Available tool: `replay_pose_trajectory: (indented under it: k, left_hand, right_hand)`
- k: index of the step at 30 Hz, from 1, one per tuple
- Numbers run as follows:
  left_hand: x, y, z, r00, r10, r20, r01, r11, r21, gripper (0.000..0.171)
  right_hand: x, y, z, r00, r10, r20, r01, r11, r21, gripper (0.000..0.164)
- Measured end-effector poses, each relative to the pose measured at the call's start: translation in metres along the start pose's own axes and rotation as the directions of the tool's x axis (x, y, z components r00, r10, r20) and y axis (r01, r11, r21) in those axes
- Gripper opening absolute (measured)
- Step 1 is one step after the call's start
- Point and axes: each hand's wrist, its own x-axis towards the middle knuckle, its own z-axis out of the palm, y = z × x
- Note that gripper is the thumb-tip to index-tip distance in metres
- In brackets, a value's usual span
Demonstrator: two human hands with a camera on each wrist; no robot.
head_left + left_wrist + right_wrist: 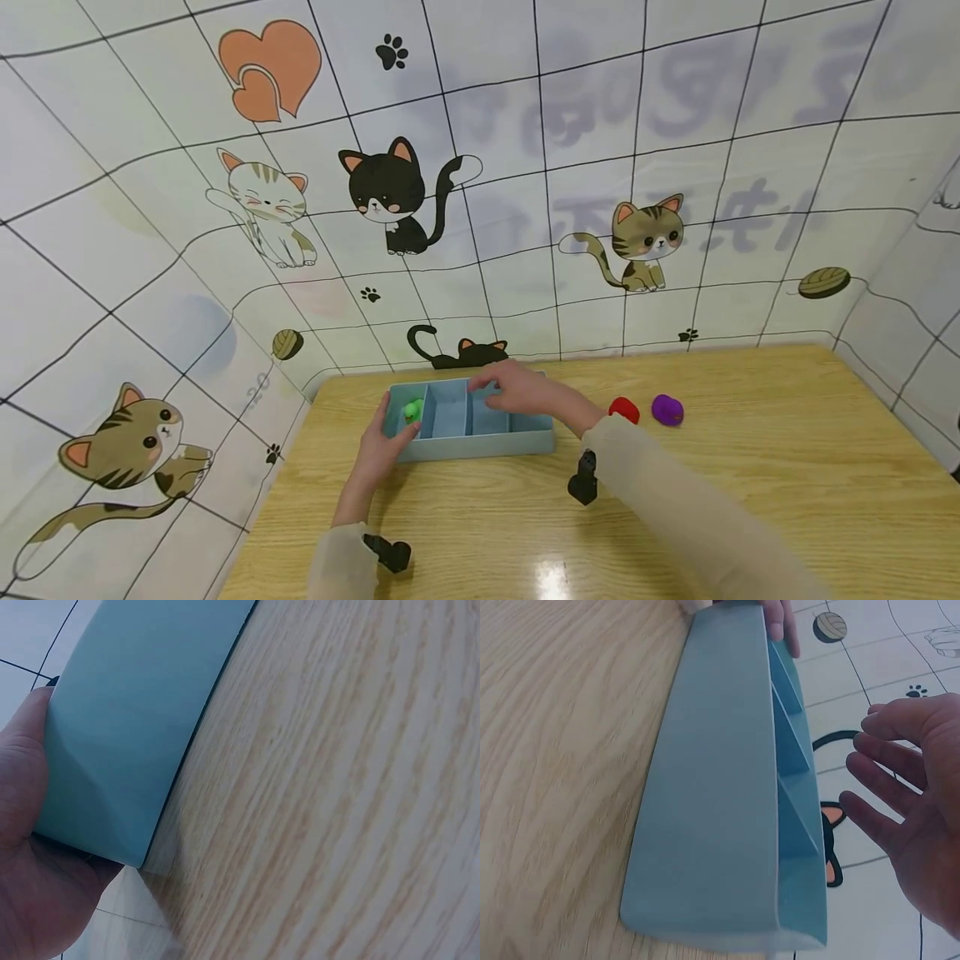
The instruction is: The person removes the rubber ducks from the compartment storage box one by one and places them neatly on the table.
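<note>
From afar, my left grip (381,440) pinched one end of the blue box (480,445) on the bench (480,512), maybe to keep it still, a green toy (413,410) in its leftmost slot (404,392), while my right grip (519,390) hung loose and empty above.

The right sleeve (690,508) partly hides the red object (624,407) (near edge lost); the left wrist view crops the left hand (21,802) and box (135,735).
</note>
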Motion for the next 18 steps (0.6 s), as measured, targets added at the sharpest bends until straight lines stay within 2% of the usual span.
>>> replay_pose_trajectory:
  k: [10,18]
  left_hand:
    - [-0.001,-0.003,-0.001,1.0,-0.013,0.005,0.013,1.0,0.01,0.095]
    - [-0.001,-0.002,0.001,1.0,0.008,-0.004,-0.008,1.0,0.02,0.093]
  right_hand:
    - [0.035,-0.019,0.023,0.999,0.021,0.041,-0.021,1.0,0.014,0.038]
    - [0.063,-0.028,0.037,1.0,0.013,0.015,-0.013,0.999,-0.047,0.041]
